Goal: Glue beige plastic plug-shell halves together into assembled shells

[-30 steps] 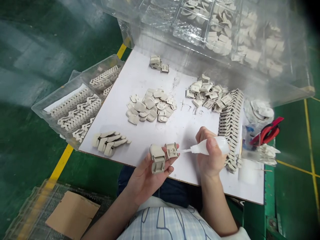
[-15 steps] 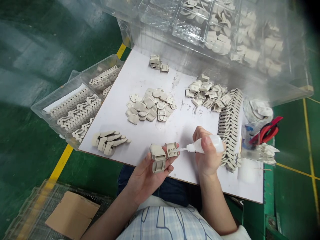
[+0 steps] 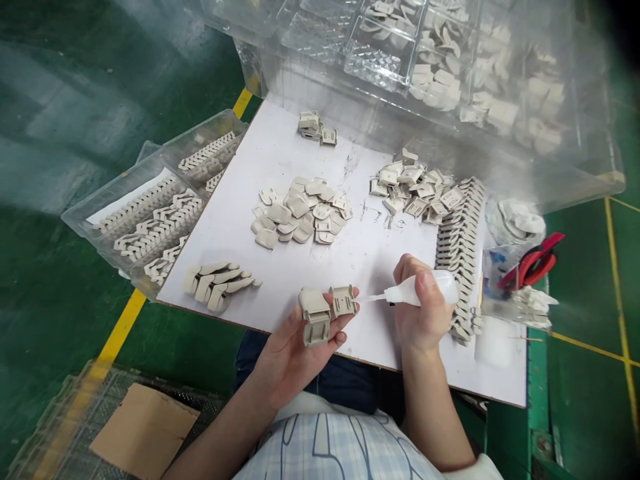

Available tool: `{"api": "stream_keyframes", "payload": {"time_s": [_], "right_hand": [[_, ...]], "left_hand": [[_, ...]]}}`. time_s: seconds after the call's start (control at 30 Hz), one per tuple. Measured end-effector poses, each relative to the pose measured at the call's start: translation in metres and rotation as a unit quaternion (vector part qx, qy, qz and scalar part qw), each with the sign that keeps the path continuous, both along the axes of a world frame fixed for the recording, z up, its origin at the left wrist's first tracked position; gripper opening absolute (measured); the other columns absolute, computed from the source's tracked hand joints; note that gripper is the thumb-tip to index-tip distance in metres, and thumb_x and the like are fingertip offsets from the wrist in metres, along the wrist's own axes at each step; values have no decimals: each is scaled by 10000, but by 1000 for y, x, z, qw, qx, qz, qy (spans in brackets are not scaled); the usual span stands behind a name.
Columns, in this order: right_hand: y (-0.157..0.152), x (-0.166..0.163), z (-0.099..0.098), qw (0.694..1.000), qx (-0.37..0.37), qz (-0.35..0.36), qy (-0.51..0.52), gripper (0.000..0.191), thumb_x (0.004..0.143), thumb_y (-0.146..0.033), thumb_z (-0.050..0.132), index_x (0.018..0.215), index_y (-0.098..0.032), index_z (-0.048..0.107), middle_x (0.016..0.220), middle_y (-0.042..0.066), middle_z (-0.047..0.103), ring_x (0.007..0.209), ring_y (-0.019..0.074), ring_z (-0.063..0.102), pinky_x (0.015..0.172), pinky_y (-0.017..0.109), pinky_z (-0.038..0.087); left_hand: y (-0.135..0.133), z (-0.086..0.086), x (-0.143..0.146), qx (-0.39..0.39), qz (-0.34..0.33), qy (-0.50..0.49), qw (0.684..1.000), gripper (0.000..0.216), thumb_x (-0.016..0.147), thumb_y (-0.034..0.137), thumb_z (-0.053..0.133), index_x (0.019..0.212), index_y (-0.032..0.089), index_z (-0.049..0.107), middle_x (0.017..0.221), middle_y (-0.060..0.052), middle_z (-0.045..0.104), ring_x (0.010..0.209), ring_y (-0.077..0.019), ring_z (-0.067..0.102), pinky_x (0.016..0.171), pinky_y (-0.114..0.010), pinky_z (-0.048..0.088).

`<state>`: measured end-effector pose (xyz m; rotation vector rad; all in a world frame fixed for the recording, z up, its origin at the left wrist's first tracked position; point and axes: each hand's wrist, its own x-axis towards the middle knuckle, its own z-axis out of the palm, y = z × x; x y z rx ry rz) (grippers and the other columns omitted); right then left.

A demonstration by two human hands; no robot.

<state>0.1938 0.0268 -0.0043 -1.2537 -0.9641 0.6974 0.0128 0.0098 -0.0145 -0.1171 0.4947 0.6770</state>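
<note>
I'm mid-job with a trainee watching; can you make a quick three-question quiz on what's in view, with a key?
1. Which hand holds the white bottle?

2. True or false: the red-handled tool lies to the right of the long row of beige parts.

3. The nozzle points toward:
A) the brown cardboard
B) the beige part at the left hand's fingertips
C) the red-handled tool

Key:
1. The right hand.
2. True.
3. B, the beige part at the tips of the left hand.
</note>
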Motion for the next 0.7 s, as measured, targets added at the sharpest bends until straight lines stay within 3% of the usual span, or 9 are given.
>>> {"api": "stream_keyframes", "payload": {"time_s": [0.33, 0.5, 0.6, 0.7], "right_hand": [[-1, 0, -4, 1000, 13, 5, -7, 501, 909, -412, 644, 543, -209, 369, 552, -39, 270, 523, 120, 287, 536, 327, 195], [5, 2, -3, 996, 2, -30, 84, 533, 900, -519, 655, 541, -215, 402, 572, -44, 274, 542, 126, 316, 539, 313, 248], [8, 9, -6, 987, -37, -45, 152, 475, 845, -634, 681, 646, -225, 544, 643, -38, 374, 590, 132, 395, 553, 284, 309], [7, 16, -11, 989, -115, -15, 89, 368, 830, -599, 714, 845, -232, 694, 852, 10, 582, 732, 156, 509, 641, 293, 393]], "left_hand": [[-1, 0, 0, 3, 6, 5, 1000, 307, 819, 488, 786, 1005, 246, 810, 1453, -97, 615, 1475, -333, 383, 843, -295, 419], [-1, 1, 0, -3, 8, 2, 1000, 306, 795, 481, 811, 990, 245, 816, 1435, -94, 633, 1470, -325, 401, 826, -267, 426], [0, 2, 0, -6, 5, 5, 1000, 317, 770, 485, 831, 981, 248, 820, 1425, -94, 640, 1470, -322, 403, 818, -259, 427], [1, 2, 0, -5, 5, 12, 1000, 328, 760, 497, 835, 971, 247, 819, 1422, -99, 636, 1455, -330, 419, 818, -271, 429]]}}
